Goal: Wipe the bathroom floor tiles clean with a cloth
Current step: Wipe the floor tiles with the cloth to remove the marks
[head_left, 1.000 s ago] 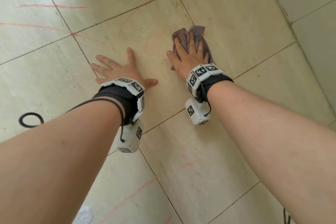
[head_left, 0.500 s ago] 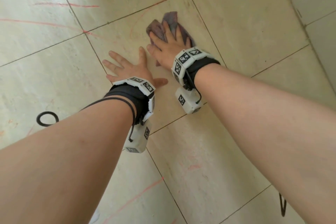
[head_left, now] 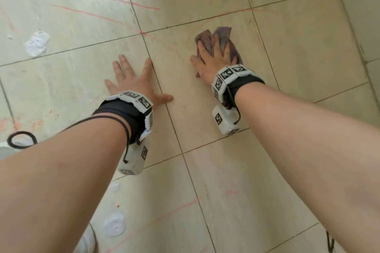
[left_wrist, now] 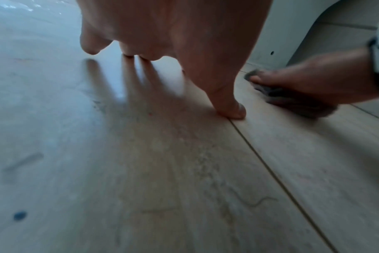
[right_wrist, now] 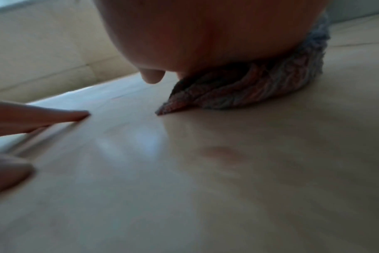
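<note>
Honestly not even halfway on this floor (head_left: 216, 191). My right hand (head_left: 213, 58) is flat on the cloth (head_left: 223, 34), fingers (head_left: 202, 48) spread straight and pressing it down, not bunching it. The tile under the cloth looks mostly clean, just a faint pink arc left beside it. My left hand (head_left: 131, 80) sits open on the next tile to the left of the cloth, propping me up, holding nothing. Further left of the cloth there are red streaks (head_left: 127, 3) and white blobs (head_left: 38, 43), plus more red lines nearer me, so plenty left.
</note>
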Motion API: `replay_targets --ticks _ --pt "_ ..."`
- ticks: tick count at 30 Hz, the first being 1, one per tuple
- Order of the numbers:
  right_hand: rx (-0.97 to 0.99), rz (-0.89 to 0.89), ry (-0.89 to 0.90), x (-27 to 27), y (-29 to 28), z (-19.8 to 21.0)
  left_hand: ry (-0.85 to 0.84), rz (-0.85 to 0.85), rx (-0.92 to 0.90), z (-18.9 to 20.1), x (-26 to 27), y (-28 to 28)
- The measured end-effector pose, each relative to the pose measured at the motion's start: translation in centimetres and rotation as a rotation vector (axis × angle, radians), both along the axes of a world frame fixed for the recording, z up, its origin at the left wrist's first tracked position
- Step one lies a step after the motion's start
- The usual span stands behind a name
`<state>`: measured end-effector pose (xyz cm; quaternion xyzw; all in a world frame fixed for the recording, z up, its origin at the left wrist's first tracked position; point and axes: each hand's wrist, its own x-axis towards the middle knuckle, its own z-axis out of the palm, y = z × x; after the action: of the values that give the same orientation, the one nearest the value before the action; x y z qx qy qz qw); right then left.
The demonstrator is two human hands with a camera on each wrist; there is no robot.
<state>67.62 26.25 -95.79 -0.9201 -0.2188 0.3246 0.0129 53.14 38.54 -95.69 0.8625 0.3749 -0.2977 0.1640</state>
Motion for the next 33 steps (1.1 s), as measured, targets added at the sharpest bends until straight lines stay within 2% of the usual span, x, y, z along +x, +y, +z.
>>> replay_targets --ticks 4,8,11,15,17,19,22,25,27,29,33 --pt "0.090 0.262 0.047 -4.6 3.2 0.0 -0.017 0.007 -0.009 -0.1 0.1 0.0" --pt "0.044 0.361 0.019 -5.1 -1.6 0.0 -0.004 0.011 -0.017 -0.1 0.2 0.0" --pt "-0.043 0.305 0.004 -2.6 -3.9 0.3 0.004 0.015 -0.034 0.1 0.4 -0.2" --pt "0.001 0.101 -0.002 -0.1 1.4 0.0 -0.020 0.016 -0.043 0.0 0.4 -0.3" --pt "0.030 0.121 0.013 -0.4 5.0 -0.2 -0.025 0.018 -0.044 -0.1 0.4 -0.3" --pt "0.053 0.237 0.052 -1.6 6.6 -0.1 -0.022 0.020 -0.041 -0.3 0.3 -0.2" --pt "0.036 0.369 0.062 -2.9 3.7 0.1 -0.027 0.018 -0.038 -0.5 0.3 -0.2" --pt "-0.017 0.378 0.008 -2.3 -1.3 0.1 -0.021 0.007 -0.039 -0.3 0.3 -0.2" --pt "-0.064 0.368 -0.012 -1.2 -2.8 0.0 -0.012 0.008 -0.045 -0.2 0.4 -0.3" --pt "-0.062 0.308 0.000 -0.1 -1.6 0.0 -0.013 0.009 -0.049 -0.1 0.4 -0.2" --pt "0.017 0.127 0.011 0.9 5.0 0.2 -0.016 0.016 -0.059 -0.4 0.5 -0.1"
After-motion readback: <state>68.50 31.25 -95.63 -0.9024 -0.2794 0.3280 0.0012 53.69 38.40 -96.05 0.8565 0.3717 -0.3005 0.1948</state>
